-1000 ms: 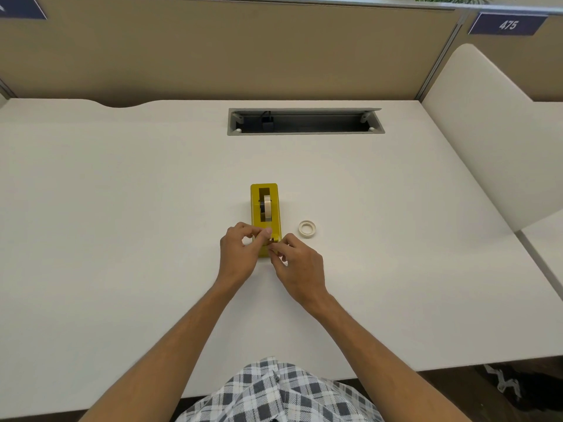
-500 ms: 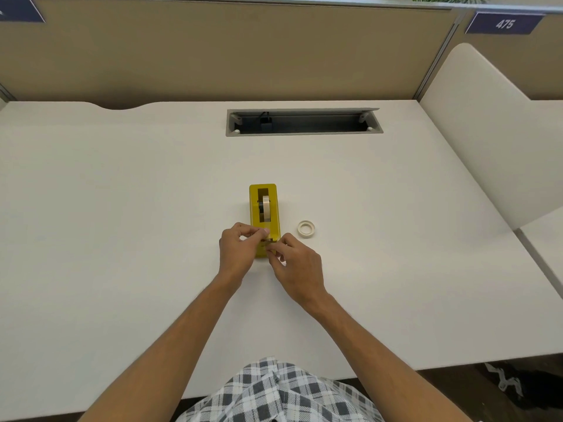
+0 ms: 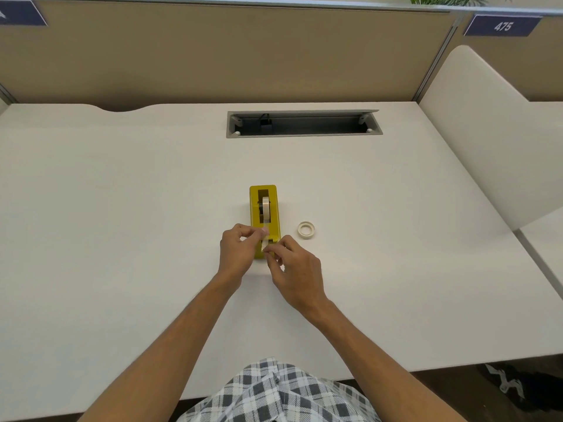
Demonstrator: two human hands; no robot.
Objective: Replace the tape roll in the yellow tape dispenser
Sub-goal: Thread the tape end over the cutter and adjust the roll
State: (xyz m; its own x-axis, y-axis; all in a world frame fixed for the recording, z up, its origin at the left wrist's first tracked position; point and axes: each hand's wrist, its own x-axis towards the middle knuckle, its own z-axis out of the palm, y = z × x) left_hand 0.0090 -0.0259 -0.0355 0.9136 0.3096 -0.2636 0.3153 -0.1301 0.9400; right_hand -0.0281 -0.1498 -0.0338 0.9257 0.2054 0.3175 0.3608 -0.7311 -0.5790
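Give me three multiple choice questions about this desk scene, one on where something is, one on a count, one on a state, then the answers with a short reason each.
1. Where does the loose tape ring lie?
A. inside the cable tray
B. on the desk, right of the yellow dispenser
C. in the left hand

2. How many tape rolls show?
A. one
B. two
C. four

3. What are the hands doing?
A. resting flat
B. lifting the dispenser
C. pinching tape at the dispenser's near end

Answers: B, the ring sits on the desk beside the dispenser; B, one roll in the dispenser plus the ring; C, left hand and right hand pinch there.
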